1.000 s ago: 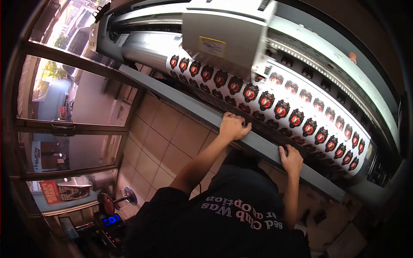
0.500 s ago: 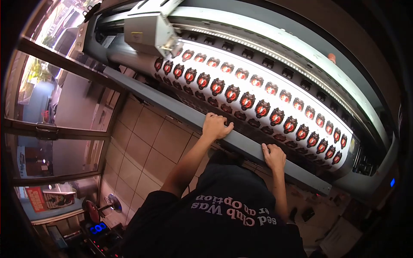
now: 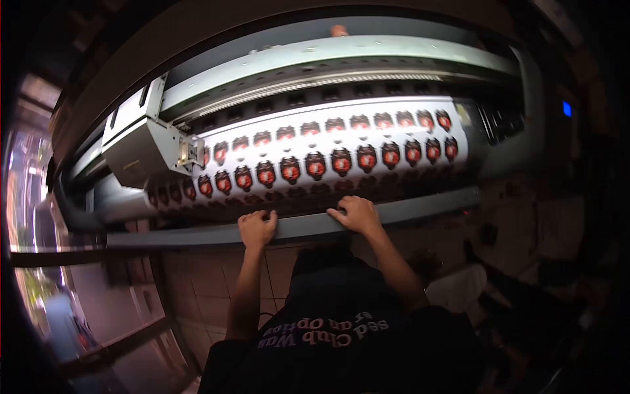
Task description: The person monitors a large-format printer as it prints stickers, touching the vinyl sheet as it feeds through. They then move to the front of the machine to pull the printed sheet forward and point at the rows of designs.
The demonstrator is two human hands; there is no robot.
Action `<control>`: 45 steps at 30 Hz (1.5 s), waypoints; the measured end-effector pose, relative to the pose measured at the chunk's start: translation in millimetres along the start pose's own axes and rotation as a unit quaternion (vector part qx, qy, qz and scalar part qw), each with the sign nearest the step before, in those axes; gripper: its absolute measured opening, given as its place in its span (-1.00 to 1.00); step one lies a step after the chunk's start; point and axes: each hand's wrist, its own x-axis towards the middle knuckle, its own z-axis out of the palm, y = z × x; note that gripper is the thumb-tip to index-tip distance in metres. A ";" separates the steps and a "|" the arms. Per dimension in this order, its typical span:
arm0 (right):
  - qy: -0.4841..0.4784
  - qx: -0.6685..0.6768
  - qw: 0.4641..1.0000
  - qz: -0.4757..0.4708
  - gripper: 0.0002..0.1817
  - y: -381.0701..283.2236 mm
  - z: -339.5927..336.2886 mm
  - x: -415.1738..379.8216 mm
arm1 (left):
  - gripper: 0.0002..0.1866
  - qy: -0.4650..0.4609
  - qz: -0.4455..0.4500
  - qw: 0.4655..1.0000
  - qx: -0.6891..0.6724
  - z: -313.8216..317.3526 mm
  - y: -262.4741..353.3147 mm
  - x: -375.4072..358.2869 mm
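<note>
A white printed sheet (image 3: 308,140) with rows of dark and red emblems lies over the curved bed of a wide-format printer (image 3: 354,52). Along the printer's front runs a long grey bar (image 3: 298,230). My left hand (image 3: 257,228) rests on this bar, fingers curled over it and thumb to the right. To its right, my right hand (image 3: 356,213) holds the same bar, thumb pointing left. Both hands are apart from the emblems on the bright part of the sheet. The fingertips on the far side of the bar are partly hidden.
The white print carriage (image 3: 147,148) sits at the sheet's left end, under a pale overhead rail (image 3: 341,56). A small blue display (image 3: 566,108) glows at the far right. Glass door panels (image 3: 98,315) stand at the left, over a tiled floor (image 3: 216,279).
The view has turned, so the printer now lies nearly level across it. Both hands stay on the grey bar. The carriage appears further left in the view.
</note>
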 end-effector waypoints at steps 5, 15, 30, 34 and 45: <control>0.089 0.053 0.994 -0.020 -0.66 12.3 11.4 -3.7 | -0.55 -0.002 0.013 0.999 0.044 3.8 -8.0 -1.7; 0.217 -0.162 0.946 -0.178 -0.76 -3.6 16.6 -20.5 | -0.78 0.079 0.193 0.968 -0.140 -7.3 -25.2 -22.7; -0.234 -0.084 0.922 -0.296 -0.76 -105.4 303.8 -341.7 | -0.62 -0.269 -0.230 0.901 -0.252 144.0 -277.2 -609.4; -0.005 -0.115 0.925 -0.361 -0.75 -171.2 227.2 -219.0 | -0.56 -0.375 -0.313 0.839 -0.238 184.3 -283.3 -673.9; 0.183 -0.284 0.926 -0.169 -0.48 -172.4 137.2 19.9 | -0.46 -0.277 -0.268 0.859 -0.338 222.2 -299.4 -556.3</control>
